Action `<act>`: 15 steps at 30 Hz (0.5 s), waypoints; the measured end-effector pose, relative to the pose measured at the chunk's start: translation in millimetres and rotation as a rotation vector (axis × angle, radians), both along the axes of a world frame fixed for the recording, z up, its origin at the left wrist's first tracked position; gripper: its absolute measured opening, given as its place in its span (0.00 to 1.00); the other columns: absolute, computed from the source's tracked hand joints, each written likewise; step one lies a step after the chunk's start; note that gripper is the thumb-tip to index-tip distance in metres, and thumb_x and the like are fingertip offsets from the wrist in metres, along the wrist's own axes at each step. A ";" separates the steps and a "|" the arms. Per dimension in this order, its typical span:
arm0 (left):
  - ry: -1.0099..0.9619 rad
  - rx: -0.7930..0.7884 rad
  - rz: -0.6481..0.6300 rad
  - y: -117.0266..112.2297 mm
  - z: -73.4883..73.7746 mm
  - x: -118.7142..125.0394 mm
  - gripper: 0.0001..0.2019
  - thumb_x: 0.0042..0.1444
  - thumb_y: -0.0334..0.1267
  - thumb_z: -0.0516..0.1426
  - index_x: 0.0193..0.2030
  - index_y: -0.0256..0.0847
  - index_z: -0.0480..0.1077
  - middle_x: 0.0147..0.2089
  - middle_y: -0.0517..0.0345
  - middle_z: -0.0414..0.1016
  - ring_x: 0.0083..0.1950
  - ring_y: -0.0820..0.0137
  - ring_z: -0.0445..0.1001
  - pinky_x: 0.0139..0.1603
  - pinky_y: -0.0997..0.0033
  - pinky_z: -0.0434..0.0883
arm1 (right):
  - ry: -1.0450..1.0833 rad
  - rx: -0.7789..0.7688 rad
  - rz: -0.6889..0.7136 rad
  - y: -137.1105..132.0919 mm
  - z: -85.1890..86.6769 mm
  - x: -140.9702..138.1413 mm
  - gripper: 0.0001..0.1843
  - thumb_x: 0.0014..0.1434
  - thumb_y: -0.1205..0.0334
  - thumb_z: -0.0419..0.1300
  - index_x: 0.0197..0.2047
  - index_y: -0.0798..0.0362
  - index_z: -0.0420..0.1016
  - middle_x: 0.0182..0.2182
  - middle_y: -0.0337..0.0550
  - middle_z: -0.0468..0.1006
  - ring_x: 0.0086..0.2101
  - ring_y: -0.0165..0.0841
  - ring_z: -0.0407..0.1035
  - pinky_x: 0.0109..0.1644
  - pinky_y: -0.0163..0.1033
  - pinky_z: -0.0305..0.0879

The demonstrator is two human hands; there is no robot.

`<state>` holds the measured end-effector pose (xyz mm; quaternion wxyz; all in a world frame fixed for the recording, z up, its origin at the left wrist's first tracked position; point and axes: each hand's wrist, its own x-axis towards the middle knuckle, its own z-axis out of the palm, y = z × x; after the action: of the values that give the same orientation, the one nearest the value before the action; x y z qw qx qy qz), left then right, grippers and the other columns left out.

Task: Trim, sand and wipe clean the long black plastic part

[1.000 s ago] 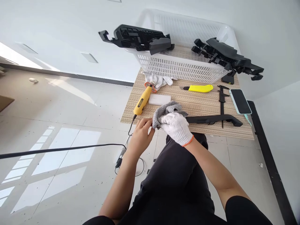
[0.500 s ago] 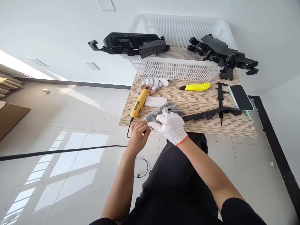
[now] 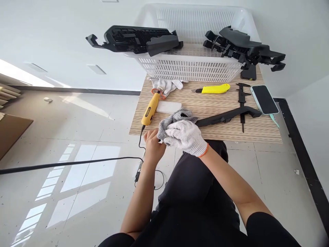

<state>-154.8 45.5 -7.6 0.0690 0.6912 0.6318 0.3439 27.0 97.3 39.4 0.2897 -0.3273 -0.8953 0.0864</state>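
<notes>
My right hand [image 3: 187, 137], in a white knit glove with an orange cuff, is closed on a grey cloth [image 3: 167, 124]. The cloth is bunched around a long black plastic trim piece [image 3: 218, 118], whose right part sticks out slightly curved above the table. My bare left hand [image 3: 155, 145] is closed at the left side of the cloth, in line with the trim piece; the end it grips is mostly hidden. Close by lie a yellow corded rotary tool [image 3: 150, 109] and a white flat block [image 3: 168, 107].
A white basket [image 3: 190, 68] at the back bears black plastic parts [image 3: 136, 39] overhanging its rim. On the wooden table [image 3: 138, 128] lie a spare glove [image 3: 167, 85], a yellow utility knife [image 3: 214, 89] with its blade out, a black caliper [image 3: 242, 97] and two phones [image 3: 264, 98]. A cord [image 3: 77, 163] hangs at left.
The cloth has shifted and bunched up more under my gloved hand. My left hand has turned and sits slightly right. The whole view has tipped down a little.
</notes>
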 end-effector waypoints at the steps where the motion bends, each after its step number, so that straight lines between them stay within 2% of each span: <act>1: 0.000 -0.009 0.000 0.7 -0.9 -1.3 0.02 0.55 0.33 0.56 0.33 0.44 0.70 0.39 0.54 0.78 0.47 0.59 0.72 0.54 0.56 0.62 | 0.019 0.018 0.029 -1.7 -0.1 -0.3 0.19 0.69 0.45 0.57 0.49 0.46 0.84 0.49 0.40 0.83 0.49 0.37 0.73 0.55 0.44 0.64; 5: -0.007 0.011 0.005 1.5 -1.9 -5.4 0.02 0.54 0.34 0.56 0.32 0.44 0.70 0.36 0.53 0.78 0.46 0.58 0.73 0.53 0.56 0.63 | 0.014 0.084 0.053 -10.9 1.6 -1.2 0.19 0.71 0.48 0.56 0.50 0.48 0.83 0.52 0.38 0.82 0.53 0.36 0.72 0.60 0.45 0.65; 8: 0.003 0.009 0.003 0.8 0.6 -5.7 0.04 0.54 0.33 0.56 0.29 0.44 0.68 0.34 0.54 0.78 0.45 0.59 0.73 0.53 0.56 0.63 | -0.040 0.124 0.005 -17.8 3.1 4.9 0.18 0.72 0.52 0.54 0.54 0.51 0.81 0.56 0.40 0.80 0.55 0.36 0.71 0.68 0.47 0.59; 10: 0.018 -0.007 0.000 0.5 3.9 -5.0 0.05 0.55 0.32 0.56 0.28 0.44 0.68 0.35 0.55 0.78 0.46 0.60 0.73 0.53 0.57 0.63 | -0.066 0.138 -0.043 -21.1 3.8 13.8 0.18 0.71 0.54 0.55 0.56 0.51 0.80 0.58 0.40 0.79 0.56 0.37 0.70 0.70 0.48 0.58; 15: 0.023 -0.015 -0.012 1.4 13.6 -2.5 0.04 0.60 0.34 0.58 0.36 0.45 0.73 0.39 0.58 0.79 0.45 0.63 0.73 0.54 0.59 0.61 | -0.121 0.160 -0.078 -24.1 4.6 43.8 0.16 0.69 0.55 0.58 0.52 0.51 0.83 0.60 0.41 0.77 0.59 0.40 0.69 0.71 0.51 0.58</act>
<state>-157.4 46.9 5.9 0.0689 0.6983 0.6310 0.3311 70.8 73.2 44.0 0.2634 -0.3424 -0.9017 -0.0169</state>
